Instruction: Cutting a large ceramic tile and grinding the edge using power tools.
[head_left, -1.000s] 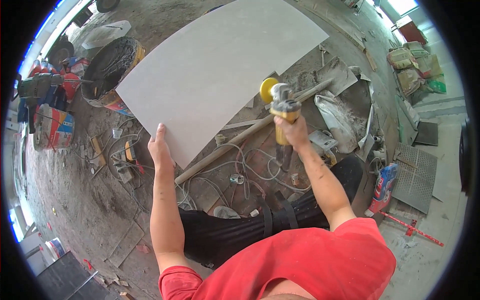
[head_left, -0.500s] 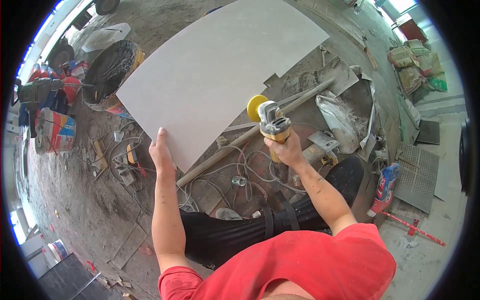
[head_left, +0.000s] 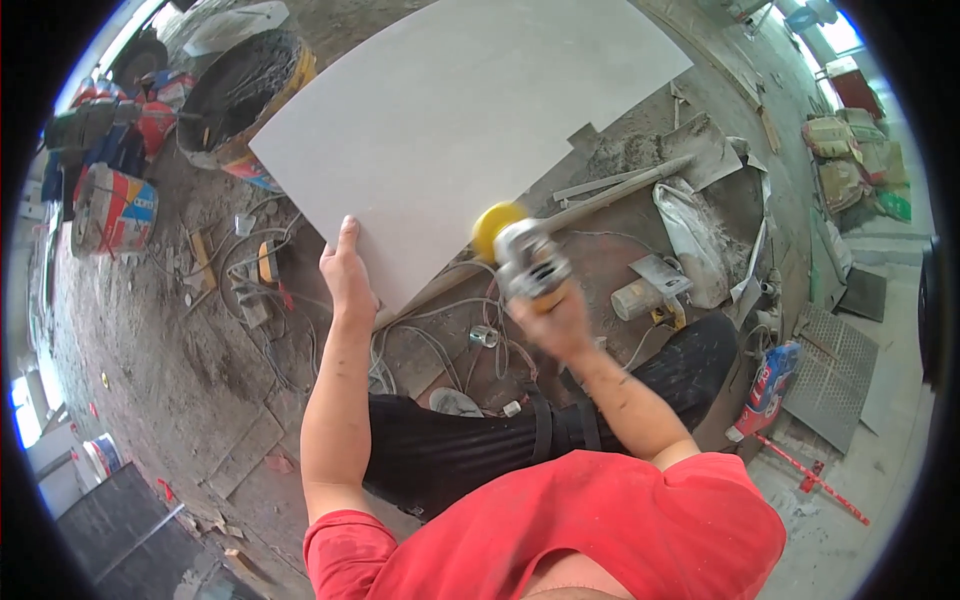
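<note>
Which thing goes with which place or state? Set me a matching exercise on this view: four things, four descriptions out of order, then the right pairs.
Things
1. power tool with a yellow disc
2. large pale sheet
3. big open bucket
4. perforated panel

Descriptions
A. grey, toward the right side of the picture
B. held near its closest corner by the left hand
C. dark inside, toward the upper left of the picture
D. held in the right hand

Right pairs
1-D, 2-B, 3-C, 4-A
</note>
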